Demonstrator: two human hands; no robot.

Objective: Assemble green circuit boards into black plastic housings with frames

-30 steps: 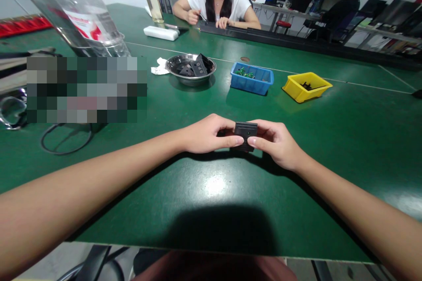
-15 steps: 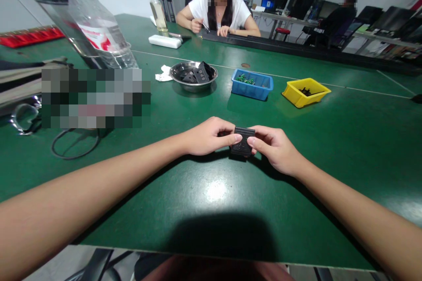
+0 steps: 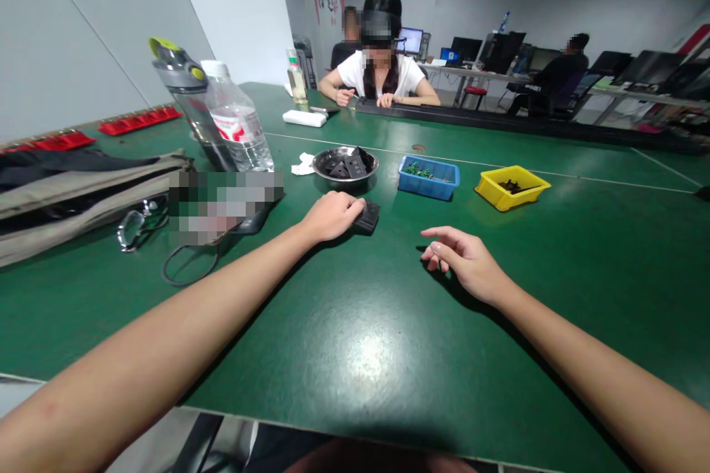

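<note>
My left hand [image 3: 334, 216] grips a small black rectangular plastic part [image 3: 367, 217] by its left side, thumb on top, just in front of the metal bowl [image 3: 346, 182]. Black plastic pieces lie heaped in that bowl. To the right, my right hand [image 3: 460, 259] hovers over the green table with its fingers apart and nothing in them. Beyond the hands stand a blue bin [image 3: 428, 186] with small green pieces and a yellow bin [image 3: 507, 199] with small dark pieces.
On the left are a water bottle [image 3: 238, 122], a grey drinking bottle [image 3: 194, 103], a bag [image 3: 94, 207] and clear glasses [image 3: 133, 228]. A co-worker [image 3: 382, 77] sits across the green table [image 3: 310, 325], behind a long black strip [image 3: 488, 118].
My left hand has carried the black plastic part left and away from me, toward the bowl. My right hand has let go of it. The view has tilted upward.
</note>
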